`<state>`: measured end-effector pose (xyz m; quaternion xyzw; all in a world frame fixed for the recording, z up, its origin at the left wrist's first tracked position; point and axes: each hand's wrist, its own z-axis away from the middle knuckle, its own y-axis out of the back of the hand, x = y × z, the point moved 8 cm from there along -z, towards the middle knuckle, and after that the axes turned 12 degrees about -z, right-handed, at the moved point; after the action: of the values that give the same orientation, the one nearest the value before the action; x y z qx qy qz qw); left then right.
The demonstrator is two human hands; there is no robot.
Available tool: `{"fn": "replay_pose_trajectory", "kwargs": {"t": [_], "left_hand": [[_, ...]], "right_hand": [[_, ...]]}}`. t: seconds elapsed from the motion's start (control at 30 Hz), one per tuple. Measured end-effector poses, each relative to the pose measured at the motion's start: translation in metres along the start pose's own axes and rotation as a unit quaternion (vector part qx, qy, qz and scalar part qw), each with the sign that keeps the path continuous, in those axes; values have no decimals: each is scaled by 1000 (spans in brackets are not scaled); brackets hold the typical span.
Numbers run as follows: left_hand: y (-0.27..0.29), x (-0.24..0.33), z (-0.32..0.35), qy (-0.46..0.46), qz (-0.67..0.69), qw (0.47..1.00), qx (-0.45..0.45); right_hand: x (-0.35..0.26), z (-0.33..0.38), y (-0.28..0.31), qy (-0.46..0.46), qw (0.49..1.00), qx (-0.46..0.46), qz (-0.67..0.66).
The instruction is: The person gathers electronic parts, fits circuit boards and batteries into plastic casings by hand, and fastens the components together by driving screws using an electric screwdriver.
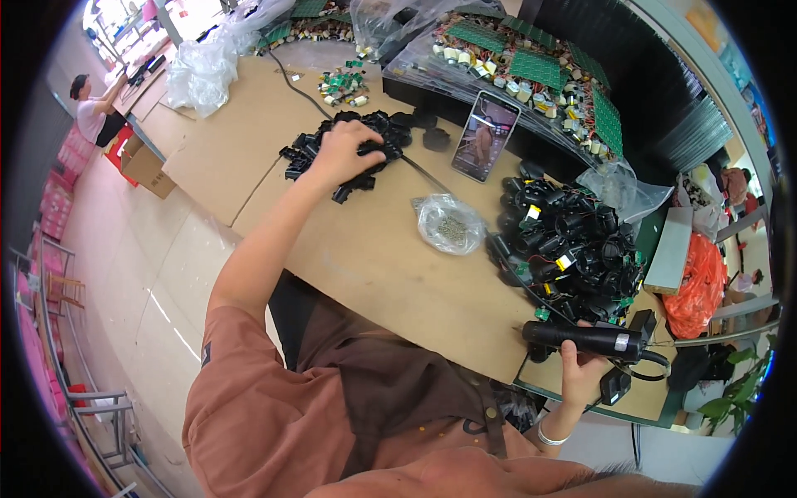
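Note:
My left hand (347, 153) reaches over a heap of small black plastic parts (307, 149), its fingers curled round one of them. At the lower right, my right hand (581, 373) is wrapped round a black cylindrical electric screwdriver (581, 338), which lies roughly level; a cord loops from its right end. Just beyond it spreads a big pile of black housings (573, 241) with wires and green circuit boards. Between the two heaps sits a clear plastic bag (451, 224) of tiny metal pieces, probably screws.
A phone (486, 135) with its screen lit leans behind the bag. Farther back, a black bin (415, 93) holds green boards (535, 68) under plastic film. Loose small boards (344, 84) lie beyond the left heap. Brown cardboard (349, 266) covers the table. Another person (93, 112) sits far left.

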<state>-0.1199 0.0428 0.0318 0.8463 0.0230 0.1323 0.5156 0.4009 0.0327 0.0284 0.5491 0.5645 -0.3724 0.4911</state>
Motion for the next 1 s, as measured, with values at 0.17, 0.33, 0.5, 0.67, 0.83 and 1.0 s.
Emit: {"fn": "replay_pose_trajectory", "kwargs": {"t": [0.17,0.33,0.5,0.67,0.83,1.0], "left_hand": [[-1,29,7,-103,-69,991,44],[30,129,71,-276,-138,948,81],[11,195,171,-362,-45,931,-31],[28,135,100,-233,111,966,29],[0,-76,-40,67,-20,991,116],[-48,-193,-91,232,0,966,113]], "right_hand": [[-29,1,-21,-140,967,-56,205],[-34,14,-84,-90,926,-265,255],[-19,21,-178,-2,933,-321,163],[-20,21,-204,120,917,-327,192],[-4,19,-200,78,936,-308,155],[11,13,-197,23,950,-296,97]]}}
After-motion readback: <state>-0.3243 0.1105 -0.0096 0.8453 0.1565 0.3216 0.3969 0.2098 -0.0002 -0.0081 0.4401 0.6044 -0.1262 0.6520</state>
